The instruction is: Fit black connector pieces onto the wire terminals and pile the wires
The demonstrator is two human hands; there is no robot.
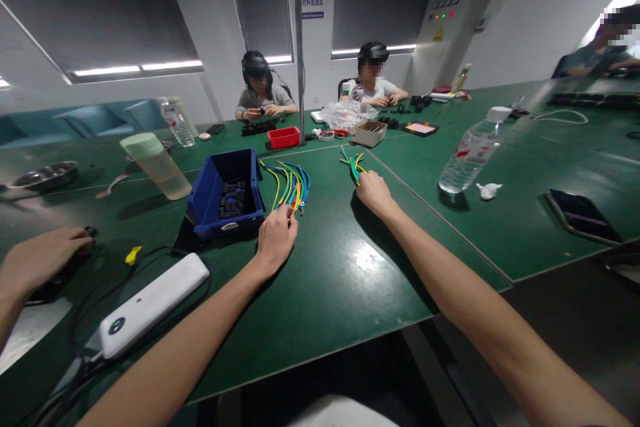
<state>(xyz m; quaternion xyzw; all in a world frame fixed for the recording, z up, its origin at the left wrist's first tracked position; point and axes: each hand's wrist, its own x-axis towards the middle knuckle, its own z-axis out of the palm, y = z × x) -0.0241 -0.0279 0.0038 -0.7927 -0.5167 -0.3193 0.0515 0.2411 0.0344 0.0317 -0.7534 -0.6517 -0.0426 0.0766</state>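
A bundle of blue, green and yellow wires [293,181] lies fanned on the green table [345,320], some ends carrying metal lugs. My left hand [275,237] is closed at the bundle's near end, thumb and fingers pinched on the wires. Farther right, a smaller bunch of green and yellow wires [356,165] sticks out beyond my right hand [374,195], whose fingers are curled round its near end. Exactly how many wires either hand grips is hidden. Just left of the large bundle stands a blue bin [204,203] with black parts [233,199] in it.
A white power bank [155,303] with cables lies near my left forearm. Another person's hand [47,257] rests at far left. A water bottle [470,153] and a phone [583,215] are at right. Behind stand a red tray [283,138], a small box [370,135] and a pole [301,47].
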